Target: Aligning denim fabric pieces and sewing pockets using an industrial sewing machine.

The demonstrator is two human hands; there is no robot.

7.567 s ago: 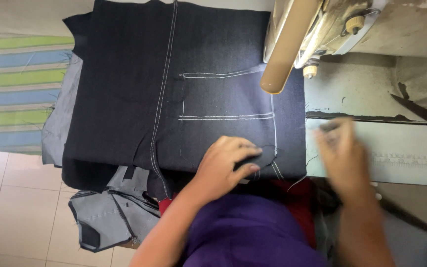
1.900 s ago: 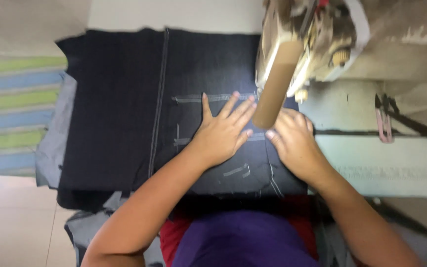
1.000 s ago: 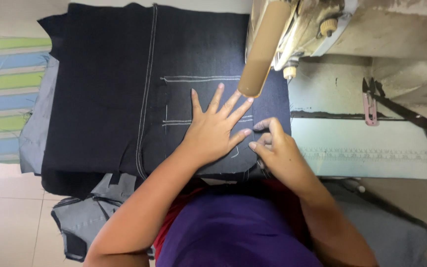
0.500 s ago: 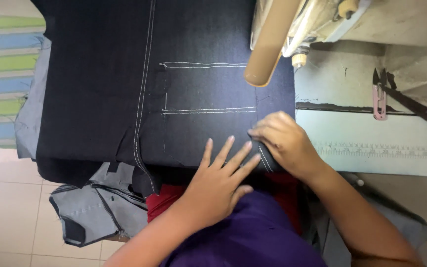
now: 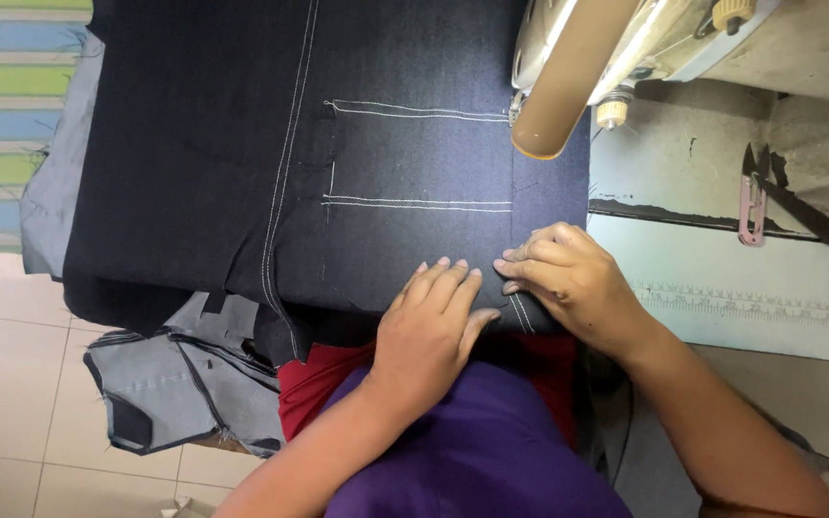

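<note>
A dark denim panel (image 5: 242, 163) with white stitch lines lies spread on the sewing table, its near edge hanging toward me. My left hand (image 5: 431, 326) lies flat on that near edge, fingers together. My right hand (image 5: 568, 278) is just to its right, fingertips pinching the denim's near right corner by a short white seam. Both hands touch the cloth and each other's fingertips nearly meet. The sewing machine head (image 5: 626, 48) stands above the panel's right edge.
A pale table top (image 5: 712, 230) with a printed ruler strip extends right of the cloth. Pink-handled snips (image 5: 752, 206) lie there beside a dark strap. Grey denim pieces (image 5: 175, 384) hang below at left over a tiled floor. A striped cloth (image 5: 11, 105) lies far left.
Both hands have slid from the stitched pocket area back to the near edge of the denim. The left hand now lies with fingers together and the right pinches the corner.
</note>
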